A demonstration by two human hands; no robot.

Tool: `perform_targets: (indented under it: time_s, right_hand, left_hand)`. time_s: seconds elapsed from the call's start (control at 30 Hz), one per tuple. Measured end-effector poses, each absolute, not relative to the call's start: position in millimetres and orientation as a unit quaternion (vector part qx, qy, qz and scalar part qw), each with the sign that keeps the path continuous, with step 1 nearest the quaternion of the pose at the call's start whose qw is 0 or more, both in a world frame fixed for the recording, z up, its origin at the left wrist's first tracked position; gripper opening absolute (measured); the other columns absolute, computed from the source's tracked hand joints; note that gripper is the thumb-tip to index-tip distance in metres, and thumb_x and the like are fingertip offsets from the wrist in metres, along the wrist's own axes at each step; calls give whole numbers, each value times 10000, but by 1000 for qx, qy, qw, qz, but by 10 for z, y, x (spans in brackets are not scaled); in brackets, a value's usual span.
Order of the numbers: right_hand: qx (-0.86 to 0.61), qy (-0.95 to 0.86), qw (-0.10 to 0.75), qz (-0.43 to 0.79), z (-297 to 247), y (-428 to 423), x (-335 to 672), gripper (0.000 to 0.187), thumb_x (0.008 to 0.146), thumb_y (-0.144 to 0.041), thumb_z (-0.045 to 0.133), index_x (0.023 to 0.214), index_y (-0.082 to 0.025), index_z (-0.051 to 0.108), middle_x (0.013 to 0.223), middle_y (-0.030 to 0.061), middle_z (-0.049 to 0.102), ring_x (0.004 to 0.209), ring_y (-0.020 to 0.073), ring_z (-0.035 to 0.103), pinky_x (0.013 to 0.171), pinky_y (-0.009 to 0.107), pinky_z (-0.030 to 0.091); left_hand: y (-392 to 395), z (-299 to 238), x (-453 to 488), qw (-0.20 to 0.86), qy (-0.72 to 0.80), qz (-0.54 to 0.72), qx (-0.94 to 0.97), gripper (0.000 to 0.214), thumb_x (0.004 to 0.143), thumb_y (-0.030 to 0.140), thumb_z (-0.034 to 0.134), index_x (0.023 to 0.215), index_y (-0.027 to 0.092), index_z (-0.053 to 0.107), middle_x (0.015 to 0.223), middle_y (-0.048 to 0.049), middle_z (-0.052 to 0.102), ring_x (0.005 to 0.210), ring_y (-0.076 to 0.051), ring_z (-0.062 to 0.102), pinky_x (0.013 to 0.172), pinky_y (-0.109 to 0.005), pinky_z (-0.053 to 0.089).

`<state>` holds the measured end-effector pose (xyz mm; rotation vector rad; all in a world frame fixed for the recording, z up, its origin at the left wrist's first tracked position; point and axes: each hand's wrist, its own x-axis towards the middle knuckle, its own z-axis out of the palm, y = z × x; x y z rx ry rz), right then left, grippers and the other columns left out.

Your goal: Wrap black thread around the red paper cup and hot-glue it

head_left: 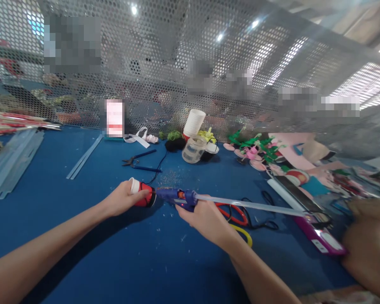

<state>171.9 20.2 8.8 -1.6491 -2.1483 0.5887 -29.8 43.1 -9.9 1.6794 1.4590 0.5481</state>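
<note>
Middle of the blue tabletop [98, 257]: my left hand [122, 198] grasps the cup [145, 197], tipped on its side, white rim toward the left edge, dark end toward the gun. My right hand [205, 217] grips the glue gun [175, 197], a clear stick [250, 204] jutting from its back toward the right edge. Nozzle at the cup's dark end; contact or slight gap, cannot tell.

Progress: red and black covering already around the cup. Gluing looks under way, my judgement; no bead of glue visible, so how much is laid cannot be told. Nothing shows attached at the dark end, so that part seems left.

Near the far edge: cup stack [194, 123], clear jar [193, 150]. Pliers [139, 163] lie nearer me, jaws toward the left edge. Spare glue sticks [15, 160] by the far left corner.
</note>
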Motion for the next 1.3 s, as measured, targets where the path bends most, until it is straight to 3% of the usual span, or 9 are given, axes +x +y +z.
perform_targets:
  time_s: [0.13,0.7,1.3]
  right_hand:
    - [-594,-758,186,197,31,172,1738,160,668,-265,452,579,-160,533,467,-17,453,371,73,334,365,201,243]
    - [-525,-803,198,200,-11,166,1754,69,682,-194,436,649,-182,495,570,-11,524,477,101,434,456,209,303]
    - [-516,-809,196,201,-3,146,1736,71,682,-185,440,637,-175,493,583,-6,526,489,103,431,488,215,335]
  left_hand:
    - [438,-97,-292,419,577,222,665,384,672,454,437,443,188,281,417,71,224,409,-64,182,395,-221,120]
    - [455,-125,-302,440,570,245,649,371,659,467,435,456,178,322,431,72,263,419,-64,213,408,-213,144]
    - [465,-174,-304,461,570,268,625,365,649,463,447,462,180,311,431,72,255,415,-62,208,406,-212,138]
